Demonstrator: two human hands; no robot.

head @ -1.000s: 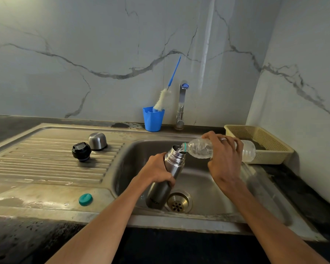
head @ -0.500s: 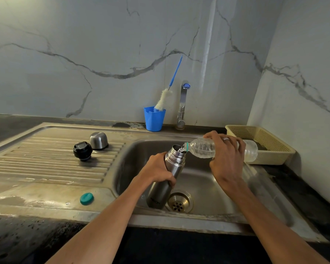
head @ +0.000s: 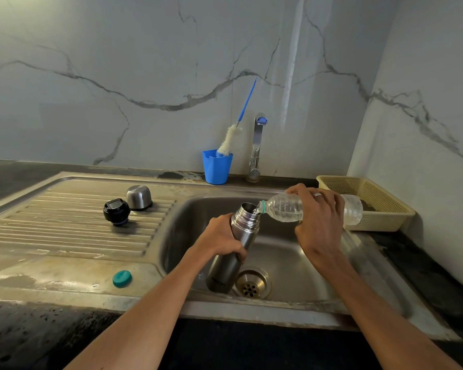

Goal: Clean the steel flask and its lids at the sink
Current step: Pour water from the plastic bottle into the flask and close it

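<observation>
My left hand (head: 221, 236) gripped the tilted flask (head: 234, 252) over the sink (head: 292, 265) while my right hand (head: 320, 222) held the bottle (head: 284, 209) at its mouth.

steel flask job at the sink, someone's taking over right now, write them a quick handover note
Left hand grips the steel flask, open and tilted over the sink basin.
Right hand holds the plastic bottle, mouth at the flask's opening, pouring water in.
Black inner lid and steel cup lid sit on the drainboard; teal bottle cap nearer the front.
Bottle brush stands in the blue cup.
Done: lids off.
Left: scrub, rinse flask and lids.
</observation>
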